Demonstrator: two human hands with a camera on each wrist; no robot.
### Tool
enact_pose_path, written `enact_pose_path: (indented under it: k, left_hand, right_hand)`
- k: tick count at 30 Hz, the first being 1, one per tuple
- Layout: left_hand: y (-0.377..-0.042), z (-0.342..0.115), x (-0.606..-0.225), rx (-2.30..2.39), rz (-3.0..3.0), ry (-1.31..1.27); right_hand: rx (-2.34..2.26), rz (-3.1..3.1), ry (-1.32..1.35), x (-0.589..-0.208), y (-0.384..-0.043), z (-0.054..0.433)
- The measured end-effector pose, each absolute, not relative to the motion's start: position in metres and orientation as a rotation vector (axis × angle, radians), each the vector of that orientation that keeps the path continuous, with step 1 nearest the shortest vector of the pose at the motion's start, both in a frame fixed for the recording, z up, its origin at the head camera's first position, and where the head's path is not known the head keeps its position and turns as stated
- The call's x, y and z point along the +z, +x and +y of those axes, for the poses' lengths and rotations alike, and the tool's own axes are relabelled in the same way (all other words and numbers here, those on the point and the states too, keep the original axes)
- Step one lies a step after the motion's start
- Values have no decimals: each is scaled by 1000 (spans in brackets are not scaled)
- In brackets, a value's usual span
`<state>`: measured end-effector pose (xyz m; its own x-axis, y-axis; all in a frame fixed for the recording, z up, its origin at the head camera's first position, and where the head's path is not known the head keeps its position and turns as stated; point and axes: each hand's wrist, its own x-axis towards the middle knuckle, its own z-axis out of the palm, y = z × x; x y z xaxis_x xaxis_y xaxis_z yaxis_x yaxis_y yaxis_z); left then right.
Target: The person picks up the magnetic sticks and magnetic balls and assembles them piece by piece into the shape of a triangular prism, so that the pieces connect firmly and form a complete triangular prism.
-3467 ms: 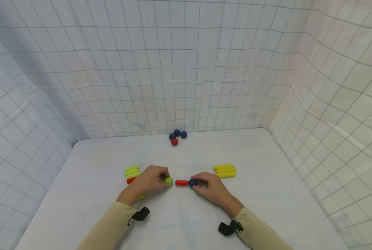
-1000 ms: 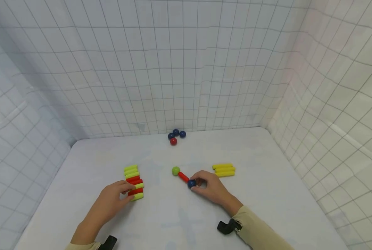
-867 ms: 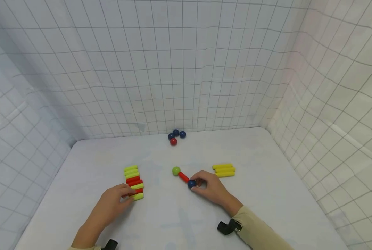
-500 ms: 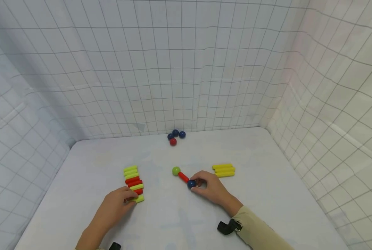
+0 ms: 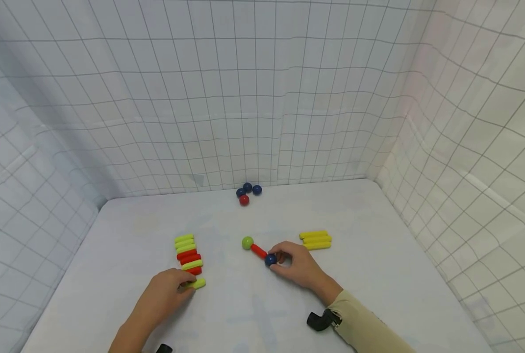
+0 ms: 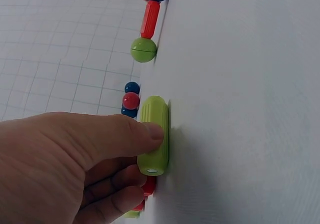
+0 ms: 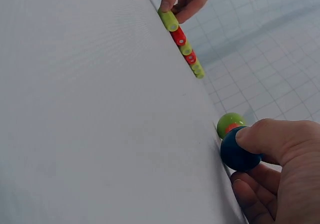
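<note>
My left hand (image 5: pixel 167 293) pinches a lime-green magnetic rod (image 6: pixel 154 156) between thumb and fingers, low over the table. In the left wrist view a small silvery disc shows at the rod's near end. Beyond it lies a row of red rods (image 5: pixel 190 258) and lime rods (image 5: pixel 185 242). My right hand (image 5: pixel 299 267) pinches a dark blue ball (image 7: pixel 239 151) at the middle of the table. Joined to that ball is a red rod (image 5: pixel 259 251), with a green ball (image 5: pixel 247 242) at its far left end; this chain slants away to the left.
Several dark blue balls (image 5: pixel 257 189) and a red ball (image 5: pixel 244 200) cluster at the table's back edge. Yellow rods (image 5: pixel 316 239) lie side by side beyond my right hand. Gridded white cloth (image 5: pixel 262 98) hangs behind and on both sides of the white table (image 5: pixel 355 220).
The green ball, earlier in my left hand, now sits on the red rod's end. My left hand went to the row and drew its nearest lime rod away toward me. The right hand stays on the blue ball.
</note>
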<state>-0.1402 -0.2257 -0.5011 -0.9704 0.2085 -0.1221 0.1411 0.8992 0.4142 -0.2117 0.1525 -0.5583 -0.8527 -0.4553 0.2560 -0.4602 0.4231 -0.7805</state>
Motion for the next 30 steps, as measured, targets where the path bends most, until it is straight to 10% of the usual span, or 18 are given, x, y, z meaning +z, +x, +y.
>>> enact_pose_path:
  k: [30]
  left_hand:
    - [-185,-162,-499,749,2987,870]
  right_hand:
    - [1426,-2661,841,-558,-212,151]
